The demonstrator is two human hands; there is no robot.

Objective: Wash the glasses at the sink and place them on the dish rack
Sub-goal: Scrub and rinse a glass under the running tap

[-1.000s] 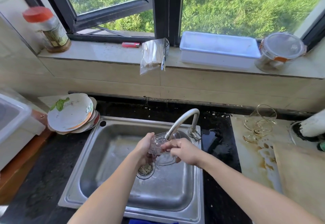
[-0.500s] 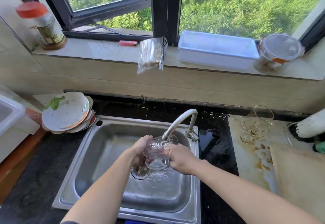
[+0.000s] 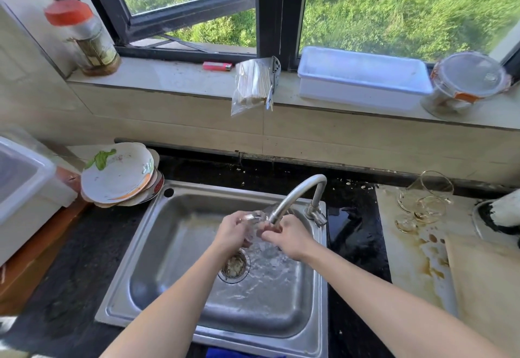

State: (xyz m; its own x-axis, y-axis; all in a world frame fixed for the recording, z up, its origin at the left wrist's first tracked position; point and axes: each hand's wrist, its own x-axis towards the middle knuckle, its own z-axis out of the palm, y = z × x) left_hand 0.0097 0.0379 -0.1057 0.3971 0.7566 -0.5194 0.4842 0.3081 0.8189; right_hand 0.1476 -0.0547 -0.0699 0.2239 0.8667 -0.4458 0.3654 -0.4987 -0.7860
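Holding a clear glass [image 3: 254, 223] right under the spout of the faucet [image 3: 298, 190], I had my left hand [image 3: 233, 232] curled round its left side and my right hand [image 3: 290, 239] gripping its right side, both above the drain [image 3: 235, 265] of the sink [image 3: 168, 248]. Water splashed over the sink floor. The other glasses [image 3: 422, 203] lay tipped near the back right edge of the desk [image 3: 70, 273], well apart from the sink. Dirty plates [image 3: 118, 173] were stacked by the sink's back left corner.
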